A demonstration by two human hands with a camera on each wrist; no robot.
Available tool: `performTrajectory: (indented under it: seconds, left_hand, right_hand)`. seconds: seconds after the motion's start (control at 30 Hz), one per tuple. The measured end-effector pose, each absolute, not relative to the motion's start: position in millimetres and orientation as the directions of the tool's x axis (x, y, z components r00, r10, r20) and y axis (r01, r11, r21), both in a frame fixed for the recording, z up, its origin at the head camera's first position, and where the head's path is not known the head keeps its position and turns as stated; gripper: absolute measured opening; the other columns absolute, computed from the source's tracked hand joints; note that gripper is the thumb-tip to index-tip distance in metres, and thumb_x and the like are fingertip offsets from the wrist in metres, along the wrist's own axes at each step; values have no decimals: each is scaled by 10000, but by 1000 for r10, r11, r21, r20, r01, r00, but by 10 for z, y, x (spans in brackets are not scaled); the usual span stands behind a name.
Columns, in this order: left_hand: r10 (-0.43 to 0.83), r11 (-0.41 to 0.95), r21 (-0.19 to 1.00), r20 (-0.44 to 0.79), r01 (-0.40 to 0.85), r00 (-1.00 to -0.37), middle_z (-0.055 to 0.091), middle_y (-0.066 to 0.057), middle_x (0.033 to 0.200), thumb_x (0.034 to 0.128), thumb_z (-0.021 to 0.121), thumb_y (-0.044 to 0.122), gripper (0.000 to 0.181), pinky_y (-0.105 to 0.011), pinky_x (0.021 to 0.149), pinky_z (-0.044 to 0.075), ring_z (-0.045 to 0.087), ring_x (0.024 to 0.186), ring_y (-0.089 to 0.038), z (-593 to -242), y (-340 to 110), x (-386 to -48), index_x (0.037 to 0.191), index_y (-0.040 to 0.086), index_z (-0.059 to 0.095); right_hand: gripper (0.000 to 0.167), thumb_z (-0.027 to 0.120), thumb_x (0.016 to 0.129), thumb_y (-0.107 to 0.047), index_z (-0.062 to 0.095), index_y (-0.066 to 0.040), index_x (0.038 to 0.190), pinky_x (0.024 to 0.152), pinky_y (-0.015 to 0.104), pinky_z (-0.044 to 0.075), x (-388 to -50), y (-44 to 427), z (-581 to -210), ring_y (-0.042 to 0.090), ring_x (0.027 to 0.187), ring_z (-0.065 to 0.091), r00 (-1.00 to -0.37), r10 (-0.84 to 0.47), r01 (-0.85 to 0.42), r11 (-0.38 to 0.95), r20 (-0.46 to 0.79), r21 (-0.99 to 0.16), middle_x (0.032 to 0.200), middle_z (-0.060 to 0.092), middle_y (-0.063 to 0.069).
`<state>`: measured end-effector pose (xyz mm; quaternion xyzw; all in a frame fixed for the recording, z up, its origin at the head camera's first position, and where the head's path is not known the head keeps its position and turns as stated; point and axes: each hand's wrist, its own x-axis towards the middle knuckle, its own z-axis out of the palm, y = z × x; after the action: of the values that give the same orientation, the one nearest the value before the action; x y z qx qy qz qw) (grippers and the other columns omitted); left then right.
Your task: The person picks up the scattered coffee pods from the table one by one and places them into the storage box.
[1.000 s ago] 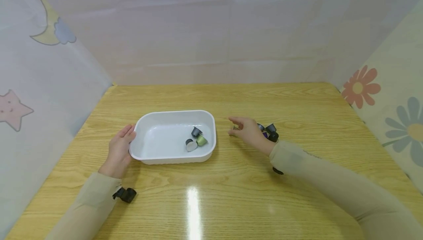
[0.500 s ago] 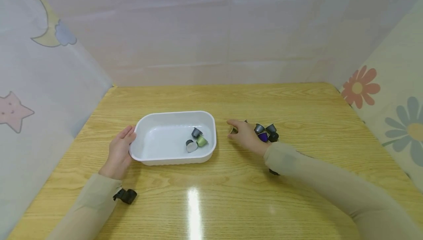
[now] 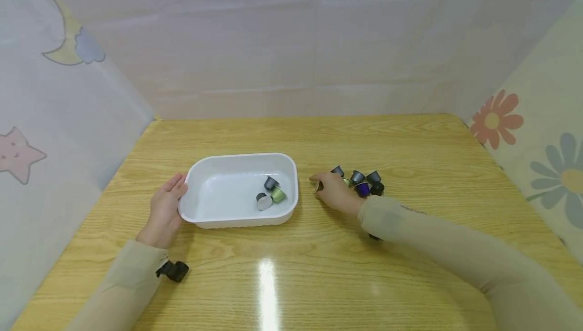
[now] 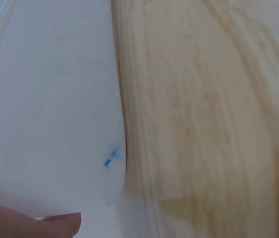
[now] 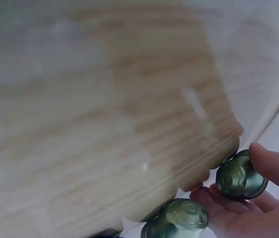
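The left hand [image 3: 161,214] grips the left end of a white tray [image 3: 223,194], thumb at the rim; in the left wrist view a digit [image 4: 62,224] lies against the tray wall [image 4: 55,109]. Inside the tray's right part are a dark capsule [image 3: 271,182], a green capsule [image 3: 278,194] and a white-lidded one [image 3: 264,201]. Right of the tray, the right hand [image 3: 337,193] pinches a capsule [image 3: 319,186] low over the table. It looks green [image 5: 238,177] in the right wrist view, between thumb and fingers of the right hand [image 5: 263,201].
Behind and right of the right hand lie several capsules, among them grey ones [image 3: 357,177], a purple one [image 3: 362,189] and a black one [image 3: 377,188]. Another green capsule [image 5: 179,218] sits below the fingers in the right wrist view. Printed cloth surrounds the wooden table [image 3: 319,270].
The right hand has moved slightly toward the table's front, uncovering more capsules behind it, and its fingers have closed around a capsule. The left hand and tray have stayed almost still.
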<state>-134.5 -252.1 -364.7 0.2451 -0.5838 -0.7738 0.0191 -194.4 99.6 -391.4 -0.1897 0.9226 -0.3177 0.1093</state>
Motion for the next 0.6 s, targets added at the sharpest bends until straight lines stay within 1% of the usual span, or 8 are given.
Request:
performTrajectory:
  seconds: [0.1,0.17,0.23,0.4,0.5,0.6]
  left_hand:
    - [-316,-330,909,-360,-254,-878,150,-68,1608,1055,318,62,549,-200,1125,267,211,1439,-131,-3647,-2522,-1348,1560,70,103]
    - [-309,-322,912,-354,-254,-883,146,-72,1609,1056,312,62,550,-204,1127,265,206,1441,-136,-3649,-2523,-1349,1560,69,93]
    - [-305,-317,914,-350,-252,-886,145,-78,1608,1057,310,60,550,-209,1130,263,204,1442,-141,-3651,-2522,-1350,1560,66,88]
    - [-309,-316,913,-357,-259,-882,152,-74,1607,1057,317,64,549,-210,1130,263,207,1441,-137,-3654,-2524,-1349,1560,70,98]
    - [-306,-311,914,-355,-260,-883,150,-71,1608,1058,318,68,550,-211,1131,262,205,1441,-136,-3652,-2527,-1345,1561,72,95]
    - [-303,-302,917,-350,-259,-886,153,-72,1607,1058,317,69,551,-211,1130,264,205,1442,-138,-3650,-2529,-1341,1561,70,92]
  right_hand:
    - [428,674,866,74,572,95,1281,796,346,553,-1943,992,-3893,279,995,626,-902,-424,-288,728,-79,-622,1239,616,230]
    - [439,677,862,78,567,97,1286,813,349,557,-1940,997,-3871,296,1036,625,-903,-423,-289,724,-72,-627,1243,612,236]
    - [451,675,863,78,554,101,1297,802,350,556,-1936,1007,-3846,308,1034,627,-903,-424,-286,715,-70,-638,1237,612,244]
    - [456,654,884,53,533,100,1321,868,383,541,-1928,1033,-3768,305,1081,604,-902,-426,-276,690,-67,-669,1249,604,243]
    - [448,640,896,44,526,103,1325,864,387,540,-1916,1036,-3702,289,1039,610,-903,-425,-272,674,-59,-687,1193,632,228]
    - [442,638,902,37,520,119,1320,832,358,551,-1895,1026,-3624,279,1000,620,-905,-423,-277,659,-40,-700,1161,642,228]
